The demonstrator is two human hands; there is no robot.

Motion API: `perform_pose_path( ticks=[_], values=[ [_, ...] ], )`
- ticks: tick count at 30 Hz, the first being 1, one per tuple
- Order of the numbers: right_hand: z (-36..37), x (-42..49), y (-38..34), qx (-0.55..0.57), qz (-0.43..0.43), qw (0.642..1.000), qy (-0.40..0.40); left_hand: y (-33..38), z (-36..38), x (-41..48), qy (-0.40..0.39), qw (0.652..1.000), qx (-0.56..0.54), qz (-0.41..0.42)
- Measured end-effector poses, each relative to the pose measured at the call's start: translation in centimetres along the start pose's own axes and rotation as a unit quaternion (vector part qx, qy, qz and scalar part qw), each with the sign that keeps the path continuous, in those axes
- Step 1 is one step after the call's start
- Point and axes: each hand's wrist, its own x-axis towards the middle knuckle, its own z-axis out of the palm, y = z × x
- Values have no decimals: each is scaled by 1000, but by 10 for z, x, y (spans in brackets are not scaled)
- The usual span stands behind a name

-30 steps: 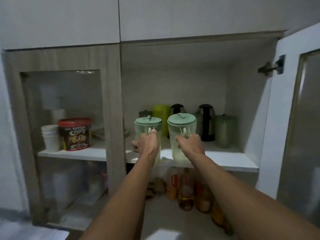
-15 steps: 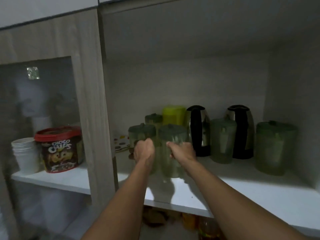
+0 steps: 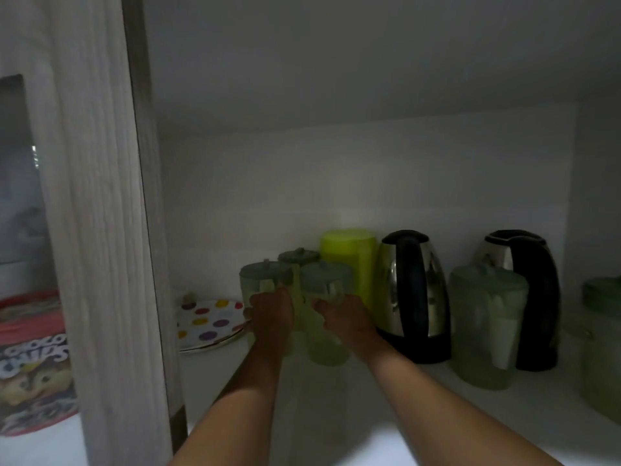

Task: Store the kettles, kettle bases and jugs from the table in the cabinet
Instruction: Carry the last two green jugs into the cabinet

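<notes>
Both arms reach deep into the dim cabinet. My left hand (image 3: 271, 314) grips the handle of a clear jug with a green lid (image 3: 260, 280). My right hand (image 3: 346, 319) grips the handle of a second green-lidded jug (image 3: 324, 287) beside it. Both jugs stand upright, low over the white shelf (image 3: 353, 398); whether they touch it I cannot tell. Behind them stand a third green-lidded jug (image 3: 298, 257) and a yellow-green jug (image 3: 349, 257). To the right are two steel kettles with black handles (image 3: 411, 297) (image 3: 524, 297).
Another green-lidded jug (image 3: 484, 327) stands in front of the right kettle, and one more (image 3: 601, 348) at the far right edge. A polka-dot plate (image 3: 210, 322) lies left of the held jugs. The wooden cabinet post (image 3: 100, 230) stands at left, a cereal tub (image 3: 30, 361) beyond it.
My head and both hands have moved further into the cabinet. The two jugs have gone from the shelf's front edge to the back, next to the jugs standing there.
</notes>
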Motion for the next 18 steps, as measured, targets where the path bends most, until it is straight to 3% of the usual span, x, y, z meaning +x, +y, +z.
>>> perform_pose_path(
  ticks=[3,8,14,18],
  values=[
    [-1,0,0,-11,3,1000,-24,-5,-3,2,-5,999,-44,20],
    [-23,-28,-7,-88,21,994,-56,-6,-14,-26,25,999,28,21],
    [-66,-95,-6,-182,19,983,-15,1,-29,-99,31,997,59,44],
    [-102,-162,-3,-218,9,975,34,-8,-37,-172,-10,990,112,91]
  ],
)
